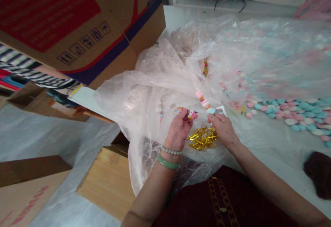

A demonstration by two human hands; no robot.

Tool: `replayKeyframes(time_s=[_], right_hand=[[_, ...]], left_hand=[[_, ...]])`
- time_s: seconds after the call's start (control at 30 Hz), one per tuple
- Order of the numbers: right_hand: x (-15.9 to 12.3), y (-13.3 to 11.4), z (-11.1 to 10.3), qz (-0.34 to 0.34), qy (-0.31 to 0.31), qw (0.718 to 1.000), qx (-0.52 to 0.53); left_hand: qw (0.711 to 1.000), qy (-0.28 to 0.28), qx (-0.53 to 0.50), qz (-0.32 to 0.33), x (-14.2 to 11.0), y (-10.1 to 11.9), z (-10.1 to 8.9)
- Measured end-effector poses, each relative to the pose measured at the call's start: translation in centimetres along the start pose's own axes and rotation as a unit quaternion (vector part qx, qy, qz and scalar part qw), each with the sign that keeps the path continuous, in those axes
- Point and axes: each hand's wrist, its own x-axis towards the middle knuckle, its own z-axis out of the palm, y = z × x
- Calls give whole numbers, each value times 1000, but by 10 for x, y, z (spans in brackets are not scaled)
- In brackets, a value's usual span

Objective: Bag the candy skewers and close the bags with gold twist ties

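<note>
My left hand [180, 127], a beaded bracelet and a green bangle on its wrist, pinches a small colourful printed label [192, 115]. To its right, my right hand [221, 129] is closed on the lower end of a row of pink, white, orange and blue marshmallow-like pieces [204, 102]. The row slants up and to the left from my fingers; whatever joins it is hidden. A pile of gold twist ties [203, 138] lies between and just below my hands. Beside the right hand a small white printed piece [221, 110] shows in part.
Clear plastic sheeting [155, 78] covers much of the table. Loose pink, white and blue pieces [297, 111] spread at the right, partly under plastic. A large carton [116, 20] stands at the left, with a striped sleeve [26, 65] behind it. Another box [108, 182] sits lower left.
</note>
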Motion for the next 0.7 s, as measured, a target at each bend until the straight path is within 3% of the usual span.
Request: replayKeyframes(time_s=[0.17, 0.4, 0.57, 0.7], right_hand=[[-25, -1, -15, -46, -27, 991, -124], [-44, -3, -13, -115, -43, 968, -220], [-44, -5, -10, -169, -25, 925, -341], [-46, -3, -9, -264, 7, 871, -414]], left_hand=[[996, 19, -83, -32, -5, 21, -2], [990, 20, -125, -59, -10, 31, -1], [988, 16, -144, -45, -10, 35, -3], [991, 13, -135, -14, -10, 36, -5]])
